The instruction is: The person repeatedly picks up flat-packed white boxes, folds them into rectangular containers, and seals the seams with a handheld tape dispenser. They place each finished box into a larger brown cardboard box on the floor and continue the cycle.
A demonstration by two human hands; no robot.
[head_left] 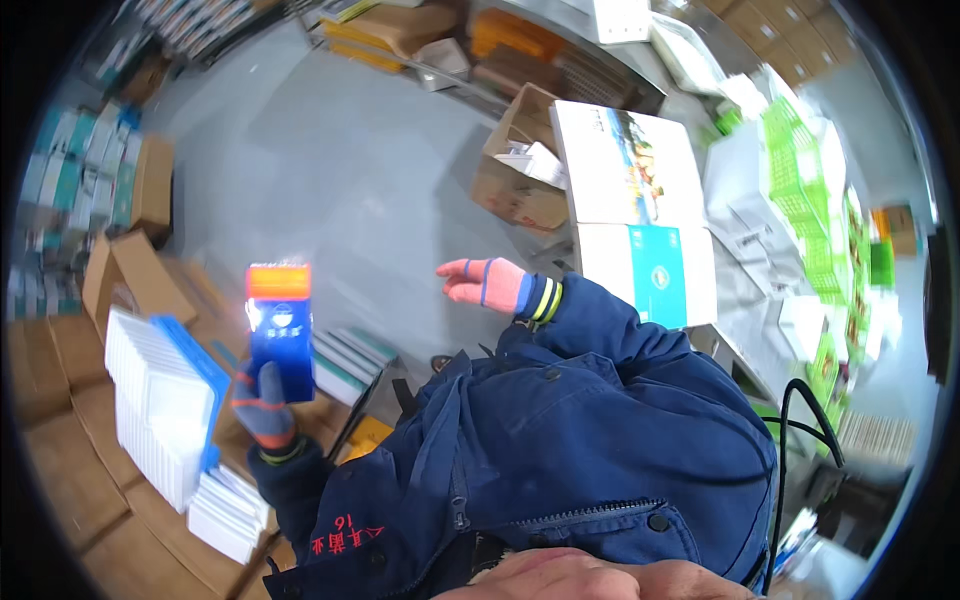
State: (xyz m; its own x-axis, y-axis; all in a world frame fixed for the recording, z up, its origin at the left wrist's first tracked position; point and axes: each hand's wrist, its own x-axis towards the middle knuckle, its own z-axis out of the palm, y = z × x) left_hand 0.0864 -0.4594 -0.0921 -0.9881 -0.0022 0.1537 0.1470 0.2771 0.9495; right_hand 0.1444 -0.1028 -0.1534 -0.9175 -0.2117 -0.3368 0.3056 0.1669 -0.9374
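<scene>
A flat blue package with an orange top (282, 335) is upright in my left hand (262, 405), which wears a grey and orange glove. My right hand (485, 282), in a pink glove with blue stripes, holds nothing, its fingers stretched out over the grey floor. To its right lie a large white printed box (625, 160) and a white box with a turquoise panel (657, 275). Stacked white trays with a blue edge (160, 405) stand beside my left hand, with thin white and green boxes (345, 365) just to its right.
An open cardboard carton (510, 200) stands beyond my right hand. Brown cartons (60, 450) and stacked boxes (80, 160) fill the left side. A metal table (740, 220) on the right bears green baskets (800, 180). Shelving with yellow and orange items (520, 40) runs along the back.
</scene>
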